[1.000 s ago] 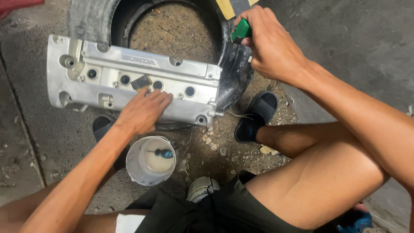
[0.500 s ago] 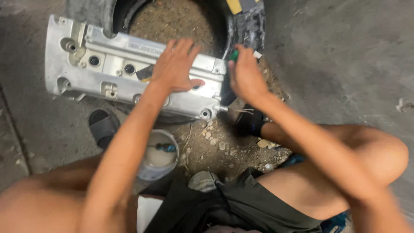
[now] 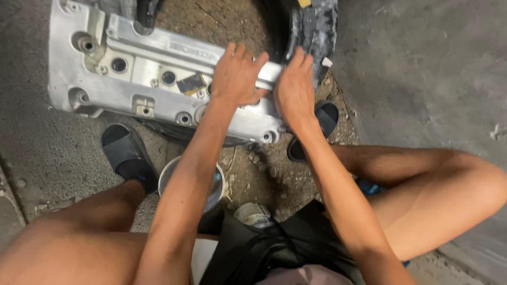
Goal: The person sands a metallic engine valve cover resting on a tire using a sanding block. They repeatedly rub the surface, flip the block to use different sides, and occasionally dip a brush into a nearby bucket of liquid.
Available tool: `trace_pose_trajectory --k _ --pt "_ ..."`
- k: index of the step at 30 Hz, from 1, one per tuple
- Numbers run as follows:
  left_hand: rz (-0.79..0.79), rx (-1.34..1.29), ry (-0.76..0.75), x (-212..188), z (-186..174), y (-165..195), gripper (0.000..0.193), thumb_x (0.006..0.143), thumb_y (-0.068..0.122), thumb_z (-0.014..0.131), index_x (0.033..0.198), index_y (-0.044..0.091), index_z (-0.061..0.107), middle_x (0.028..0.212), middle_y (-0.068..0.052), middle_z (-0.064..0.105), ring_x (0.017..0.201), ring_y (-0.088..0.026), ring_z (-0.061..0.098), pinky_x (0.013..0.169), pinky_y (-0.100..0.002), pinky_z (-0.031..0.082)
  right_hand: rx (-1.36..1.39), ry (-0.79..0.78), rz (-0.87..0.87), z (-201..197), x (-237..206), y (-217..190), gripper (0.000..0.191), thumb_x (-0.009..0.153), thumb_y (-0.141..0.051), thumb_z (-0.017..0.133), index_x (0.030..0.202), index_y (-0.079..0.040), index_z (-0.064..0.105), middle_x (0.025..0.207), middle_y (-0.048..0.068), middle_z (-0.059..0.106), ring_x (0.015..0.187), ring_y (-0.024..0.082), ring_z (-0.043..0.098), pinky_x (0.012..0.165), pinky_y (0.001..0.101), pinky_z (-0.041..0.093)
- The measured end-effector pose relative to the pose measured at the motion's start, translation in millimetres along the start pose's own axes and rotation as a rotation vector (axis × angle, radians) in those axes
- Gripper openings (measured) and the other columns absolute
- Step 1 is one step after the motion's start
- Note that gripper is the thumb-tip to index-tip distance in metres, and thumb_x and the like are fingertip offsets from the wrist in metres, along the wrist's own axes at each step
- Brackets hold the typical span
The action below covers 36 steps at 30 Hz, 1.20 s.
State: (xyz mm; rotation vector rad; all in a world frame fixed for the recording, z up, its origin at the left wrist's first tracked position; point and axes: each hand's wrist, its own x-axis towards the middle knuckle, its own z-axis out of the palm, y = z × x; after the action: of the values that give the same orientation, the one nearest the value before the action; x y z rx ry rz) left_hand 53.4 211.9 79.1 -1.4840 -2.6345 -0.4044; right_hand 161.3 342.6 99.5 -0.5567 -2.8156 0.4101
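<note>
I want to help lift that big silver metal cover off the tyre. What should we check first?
1. Left hand flat on the silver cover: ok.
2. Right hand on the cover's right end: ok.
3. Fingers wrapped under an edge: cannot tell.
4. Cover resting on the tyre: ok.
5. White cup out of the way: not ok, it sits under the left forearm.
6. Small dark piece lying on the cover fixed down: cannot tell.
</note>
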Motion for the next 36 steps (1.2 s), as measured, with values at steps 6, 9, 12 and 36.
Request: trace_pose_trajectory --k 6,9,12,36 --pt "-0.065 0.002 -0.055 -6 2 8 0.071 0.067 0.054 0.085 0.116 0.01 0.059 0.104 -0.02 0.072 0.11 -0.034 0.06 0.101 -0.045 0.037 -0.038 -0.079 0.008 -3 1 -4 0.059 0.087 0.003 0.059 0.141 0.014 0.036 0.128 0.035 0.048 0.115 0.053 0.055 0.098 0.0522 0.05" --pt "-0.083 -0.015 -0.08 -13 5 16 0.069 0.071 0.052 0.085 0.118 0.01 0.059 0.106 -0.018 0.072 0.111 -0.033 0.061 0.101 -0.046 0.037 -0.041 -0.122 -0.032 -3 1 -6 0.071 0.077 0.004 0.061 0.141 0.017 0.033 0.128 0.036 0.046 0.113 0.054 0.055 0.093 0.0505 0.052" --pt "-0.111 0.038 -0.026 -12 9 17 0.077 0.064 0.059 0.085 0.117 0.01 0.059 0.103 -0.019 0.072 0.11 -0.033 0.061 0.099 -0.046 0.036 -0.036 -0.107 0.016 2 -2 -4 0.06 0.092 0.002 0.061 0.143 0.014 0.034 0.127 0.036 0.047 0.113 0.054 0.054 0.09 0.0551 0.05" --pt "-0.242 -0.093 0.194 -11 19 11 0.059 0.06 0.026 0.085 0.116 0.012 0.071 0.094 -0.012 0.075 0.104 -0.028 0.062 0.091 -0.039 0.041 0.004 -0.133 -0.03 18 22 0 0.054 0.089 0.004 0.058 0.138 0.011 0.039 0.131 0.034 0.048 0.118 0.054 0.053 0.098 0.0537 0.05"
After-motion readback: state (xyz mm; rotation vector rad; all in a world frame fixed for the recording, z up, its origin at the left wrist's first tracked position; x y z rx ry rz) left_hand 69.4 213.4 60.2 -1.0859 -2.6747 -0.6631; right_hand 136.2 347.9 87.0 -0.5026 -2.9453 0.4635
